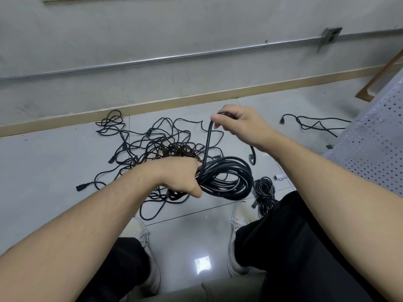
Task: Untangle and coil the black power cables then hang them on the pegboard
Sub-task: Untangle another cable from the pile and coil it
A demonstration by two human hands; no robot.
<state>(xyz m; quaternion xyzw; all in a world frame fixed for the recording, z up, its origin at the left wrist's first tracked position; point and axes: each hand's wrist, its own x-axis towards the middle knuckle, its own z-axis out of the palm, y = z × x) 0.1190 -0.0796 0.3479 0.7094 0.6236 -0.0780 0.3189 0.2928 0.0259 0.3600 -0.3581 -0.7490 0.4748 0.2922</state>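
Observation:
My left hand [178, 177] grips a coil of black power cable [226, 179], held above the floor at the centre of the view. From the coil a strand rises to my right hand [237, 123], which pinches the cable's free end; the plug [252, 158] dangles below that wrist. On the floor behind lies a tangle of black cables [152, 144] with several plugs showing. A small finished coil [265, 192] lies by my right foot. Another loose cable [314, 125] runs toward the white pegboard [375, 153] at the right.
A grey wall with a metal conduit [174, 57], an outlet box [330, 37] and a tan baseboard [152, 105] closes off the back. My legs in black trousers and white shoes [239, 227] stand on glossy floor tiles. A wooden piece [379, 77] leans at the far right.

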